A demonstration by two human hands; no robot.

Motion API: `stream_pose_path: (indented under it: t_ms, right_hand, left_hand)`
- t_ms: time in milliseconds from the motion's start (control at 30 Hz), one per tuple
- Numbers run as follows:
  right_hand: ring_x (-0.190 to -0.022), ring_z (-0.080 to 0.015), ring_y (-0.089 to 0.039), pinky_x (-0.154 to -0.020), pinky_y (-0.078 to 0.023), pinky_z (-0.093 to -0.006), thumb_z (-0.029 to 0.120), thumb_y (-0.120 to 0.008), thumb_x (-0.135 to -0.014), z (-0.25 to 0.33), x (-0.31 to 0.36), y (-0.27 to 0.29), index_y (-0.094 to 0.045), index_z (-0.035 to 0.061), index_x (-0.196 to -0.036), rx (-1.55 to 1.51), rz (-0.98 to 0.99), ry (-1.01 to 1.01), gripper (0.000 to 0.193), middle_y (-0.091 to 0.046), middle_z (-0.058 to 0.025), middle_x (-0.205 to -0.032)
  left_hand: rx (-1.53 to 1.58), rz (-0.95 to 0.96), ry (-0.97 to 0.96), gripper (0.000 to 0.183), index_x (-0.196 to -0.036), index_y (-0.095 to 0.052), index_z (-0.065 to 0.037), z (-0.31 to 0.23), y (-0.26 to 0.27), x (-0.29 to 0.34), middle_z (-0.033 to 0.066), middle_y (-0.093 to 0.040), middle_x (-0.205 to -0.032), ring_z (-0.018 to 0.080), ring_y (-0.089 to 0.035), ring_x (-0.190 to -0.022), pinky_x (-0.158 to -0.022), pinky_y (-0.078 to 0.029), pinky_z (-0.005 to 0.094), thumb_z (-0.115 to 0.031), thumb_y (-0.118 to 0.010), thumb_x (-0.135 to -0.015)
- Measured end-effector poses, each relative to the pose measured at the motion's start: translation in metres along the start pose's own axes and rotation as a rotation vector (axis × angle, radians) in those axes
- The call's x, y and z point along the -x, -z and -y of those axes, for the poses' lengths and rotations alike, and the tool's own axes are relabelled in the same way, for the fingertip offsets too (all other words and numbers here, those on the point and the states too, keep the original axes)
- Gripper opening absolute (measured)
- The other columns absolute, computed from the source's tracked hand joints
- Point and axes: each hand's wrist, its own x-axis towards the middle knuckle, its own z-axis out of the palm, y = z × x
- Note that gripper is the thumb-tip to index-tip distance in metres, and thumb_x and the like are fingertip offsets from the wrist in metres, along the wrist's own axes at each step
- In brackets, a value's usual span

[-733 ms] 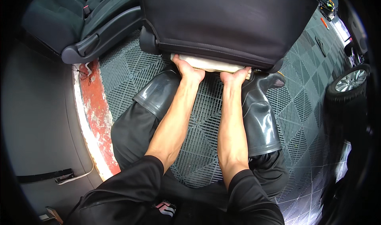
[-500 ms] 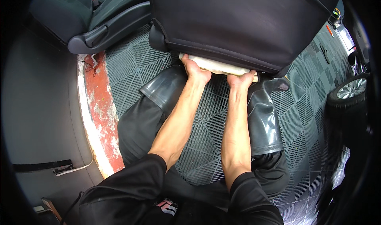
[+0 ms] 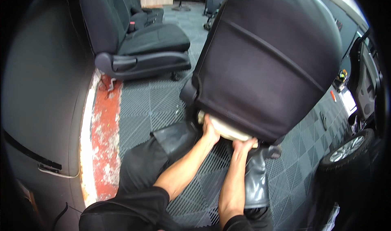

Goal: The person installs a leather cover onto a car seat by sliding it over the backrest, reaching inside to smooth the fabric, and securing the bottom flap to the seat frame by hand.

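A black car seat (image 3: pixel 260 76) stands in front of me with the back of its tall backrest toward me, leaning to the right. Below the backrest's lower edge a cream-coloured foam-like edge (image 3: pixel 227 131) of the seat shows. My left hand (image 3: pixel 210 132) is closed on the left part of this edge, and my right hand (image 3: pixel 243 144) is closed on its right part. The fingertips of both hands are hidden beneath the seat. My legs, in shiny black rubber boots (image 3: pixel 256 178), are bent on either side of my arms.
Another black car seat (image 3: pixel 154 41) stands at the left, beside a dark wall (image 3: pixel 45 88) with a worn red strip (image 3: pixel 106 141) along the floor. Grey slatted tiles (image 3: pixel 142 104) cover the floor. A car wheel (image 3: pixel 346 149) and an open car door (image 3: pixel 368 84) are at the right.
The view has tilted up, showing more of the backrest and the room behind. Both hands keep their hold on the cream edge.
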Motion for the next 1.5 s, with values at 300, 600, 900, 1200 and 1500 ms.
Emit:
stream_pose_path:
  t_ms: [300, 600, 900, 1200, 1500]
  right_hand:
    - [-0.116, -0.0337, -0.058, -0.091, -0.050, -0.0494, 0.048, -0.048, -0.099, 0.040, 0.039, 0.049, -0.041, 0.0063, -0.144, 0.633, -0.130, -0.193, 0.062, -0.051, -0.0203, -0.138]
    - [-0.060, -0.0139, -0.061, -0.051, -0.045, -0.0272, 0.038, -0.055, -0.097, 0.140, 0.068, -0.072, -0.063, 0.0100, -0.096, 0.981, 0.128, 0.265, 0.029, -0.067, -0.0034, -0.080]
    - [-0.120, -0.0363, -0.056, -0.104, -0.041, -0.0434, 0.059, -0.064, -0.087, 0.187, 0.039, -0.126, -0.047, -0.0028, -0.139, 1.422, -0.225, 0.932, 0.082, -0.058, -0.0255, -0.129]
    - [-0.135, -0.0375, -0.043, -0.111, -0.034, -0.0434, 0.075, -0.062, -0.079, 0.252, -0.040, -0.175, -0.030, -0.0084, -0.148, 1.248, -0.049, 1.058, 0.113, -0.041, -0.0315, -0.145]
    - [-0.109, -0.0331, -0.065, -0.097, -0.048, -0.0388, 0.067, -0.063, -0.085, 0.201, -0.048, -0.153, -0.058, -0.0064, -0.128, 1.280, 0.038, 1.397, 0.085, -0.068, -0.0209, -0.117]
  left_hand:
    - [-1.245, -0.021, 0.405, 0.051, -0.114, -0.060, -0.001, -0.102, 0.041, 0.022, 0.0114, -0.069, -0.095, 0.0181, -0.064, -0.063, -0.057, -0.057, 0.0358, -0.048, -0.051, -0.098]
    - [-1.581, 0.057, -0.742, 0.034, -0.087, -0.070, -0.003, -0.249, -0.107, 0.001, 0.0110, -0.071, -0.076, 0.0245, -0.068, -0.071, -0.069, -0.052, 0.0383, -0.032, -0.055, -0.093]
    - [-1.360, 0.061, -0.988, 0.066, -0.110, -0.062, 0.005, -0.248, -0.188, -0.030, 0.0257, -0.068, -0.108, 0.0372, -0.063, -0.109, -0.097, -0.046, 0.0442, -0.059, -0.055, -0.093]
    - [-1.294, 0.332, -1.120, 0.094, -0.125, -0.057, 0.004, -0.205, -0.261, -0.040, 0.0210, -0.067, -0.115, 0.0303, -0.065, -0.111, -0.097, -0.048, 0.0402, -0.073, -0.072, -0.072]
    - [-1.330, 0.216, -1.383, 0.071, -0.107, -0.069, 0.002, -0.183, -0.231, -0.046, 0.0138, -0.073, -0.100, 0.0242, -0.069, -0.096, -0.086, -0.050, 0.0343, -0.065, -0.070, -0.081]
